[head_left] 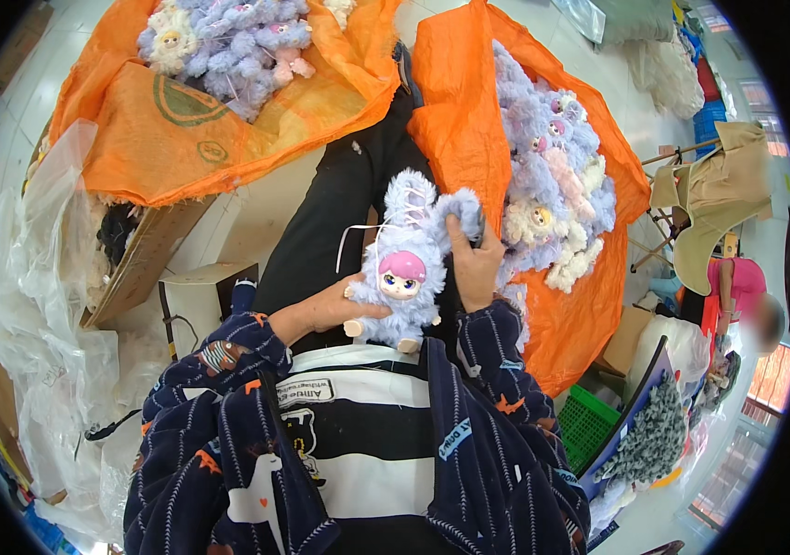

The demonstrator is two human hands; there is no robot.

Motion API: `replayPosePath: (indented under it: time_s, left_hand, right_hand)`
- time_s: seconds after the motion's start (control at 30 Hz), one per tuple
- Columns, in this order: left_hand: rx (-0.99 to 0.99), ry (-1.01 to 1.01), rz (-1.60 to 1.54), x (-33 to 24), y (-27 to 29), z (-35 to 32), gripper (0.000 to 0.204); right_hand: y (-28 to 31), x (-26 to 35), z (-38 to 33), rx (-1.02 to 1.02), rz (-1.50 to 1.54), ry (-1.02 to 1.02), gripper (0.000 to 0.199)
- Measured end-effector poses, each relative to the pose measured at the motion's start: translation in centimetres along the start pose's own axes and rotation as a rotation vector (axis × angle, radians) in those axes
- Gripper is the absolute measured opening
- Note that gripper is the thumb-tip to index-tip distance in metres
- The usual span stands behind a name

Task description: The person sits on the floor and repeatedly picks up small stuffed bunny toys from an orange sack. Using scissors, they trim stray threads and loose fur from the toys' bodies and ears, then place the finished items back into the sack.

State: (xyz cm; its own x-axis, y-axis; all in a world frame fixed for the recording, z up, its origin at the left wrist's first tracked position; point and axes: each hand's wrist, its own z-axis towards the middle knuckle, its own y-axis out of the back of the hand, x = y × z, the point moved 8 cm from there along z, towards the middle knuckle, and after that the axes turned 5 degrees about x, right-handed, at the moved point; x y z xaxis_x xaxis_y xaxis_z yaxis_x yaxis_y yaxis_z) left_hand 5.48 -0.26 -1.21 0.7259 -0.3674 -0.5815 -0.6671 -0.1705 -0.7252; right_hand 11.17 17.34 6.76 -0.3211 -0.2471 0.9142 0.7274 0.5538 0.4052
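Doll: a fluffy lilac plush doll (404,264) with a pink-haired face sits upright over the person's lap, between both hands; a thin white ribbon (351,239) loops off its left side
Left hand: the left hand (335,310) curls under the doll's lower body, fingers closed around an arm and a side
Right hand: the right hand (474,264) is pressed on one of the doll's long ears, thumb and fingers pinching the fur
Sacks: an orange woven sack (182,120) with a dark green round print lies upper left, lilac and cream dolls at its mouth; a second orange sack (580,305) on the right holds a heap of the same dolls (552,185)
Labels: a white oblong label (305,393) sits on the striped apron; a pale blue tag (455,437) sits on the navy sleeve
Other: a green crate (587,424) stands lower right; clear plastic sheeting (34,277) lies at the left
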Motion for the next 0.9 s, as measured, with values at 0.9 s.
replayPosePath:
  time_s: [0.9]
  left_hand:
    - [-0.434,-0.161,-0.164,-1.9,4.1,-0.4,0.039]
  right_hand:
    - [-4.4,1.9,-5.9,0.414,-0.397,0.332,0.026]
